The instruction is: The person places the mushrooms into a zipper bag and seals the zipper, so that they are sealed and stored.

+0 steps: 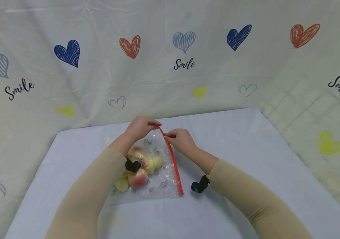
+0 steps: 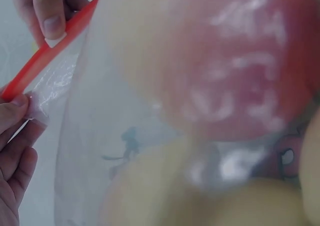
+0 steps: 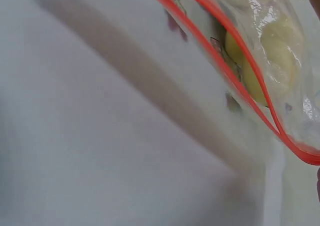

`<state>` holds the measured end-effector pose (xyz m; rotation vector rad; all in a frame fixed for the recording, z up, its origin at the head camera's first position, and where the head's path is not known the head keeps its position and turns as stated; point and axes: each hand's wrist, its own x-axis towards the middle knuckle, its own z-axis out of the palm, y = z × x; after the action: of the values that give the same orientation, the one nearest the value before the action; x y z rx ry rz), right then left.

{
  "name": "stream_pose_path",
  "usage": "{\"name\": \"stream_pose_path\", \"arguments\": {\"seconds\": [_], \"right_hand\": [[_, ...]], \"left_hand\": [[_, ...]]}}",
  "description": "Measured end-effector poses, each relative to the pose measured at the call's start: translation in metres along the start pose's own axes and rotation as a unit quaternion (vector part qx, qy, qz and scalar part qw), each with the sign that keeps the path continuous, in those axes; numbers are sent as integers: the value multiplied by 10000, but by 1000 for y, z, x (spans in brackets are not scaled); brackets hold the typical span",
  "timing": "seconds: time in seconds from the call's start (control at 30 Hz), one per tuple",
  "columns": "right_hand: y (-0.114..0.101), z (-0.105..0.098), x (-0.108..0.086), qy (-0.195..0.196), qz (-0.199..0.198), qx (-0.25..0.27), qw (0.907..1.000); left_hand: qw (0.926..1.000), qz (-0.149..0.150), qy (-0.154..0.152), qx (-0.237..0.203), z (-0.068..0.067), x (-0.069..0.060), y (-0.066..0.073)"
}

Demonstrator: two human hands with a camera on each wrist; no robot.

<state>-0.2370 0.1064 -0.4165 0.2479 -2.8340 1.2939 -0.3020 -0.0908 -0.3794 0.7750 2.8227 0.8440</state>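
In the head view a clear zip bag (image 1: 158,179) with a red zip strip (image 1: 174,166) lies on the table, several yellow and pink-red peach-like fruits (image 1: 138,178) inside it. My left hand (image 1: 141,127) pinches the far corner of the bag at the end of the strip. Just beside it my right hand (image 1: 181,139) pinches the strip; in the left wrist view its thumb touches a small white slider (image 2: 56,40). The right wrist view shows two red edges (image 3: 220,60) of the mouth apart, meeting near the held end.
A white cloth covers the table (image 1: 232,139). Behind it hangs a pale backdrop (image 1: 158,76) printed with hearts and the word "Smile". A black wrist camera (image 1: 200,184) sits by the right cuff, another (image 1: 132,165) by the left, over the bag.
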Motion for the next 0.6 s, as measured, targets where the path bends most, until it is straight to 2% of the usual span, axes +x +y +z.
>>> {"name": "stream_pose_path", "arguments": {"seconds": [0.47,0.6], "right_hand": [[7,-2,-11,-125,215,30,9997],[9,-4,-14,-150,182,-55,9997]], "left_hand": [[9999,-28,-161,45,-2,7,4],[9999,-62,-102,105,-4,9,5]]}}
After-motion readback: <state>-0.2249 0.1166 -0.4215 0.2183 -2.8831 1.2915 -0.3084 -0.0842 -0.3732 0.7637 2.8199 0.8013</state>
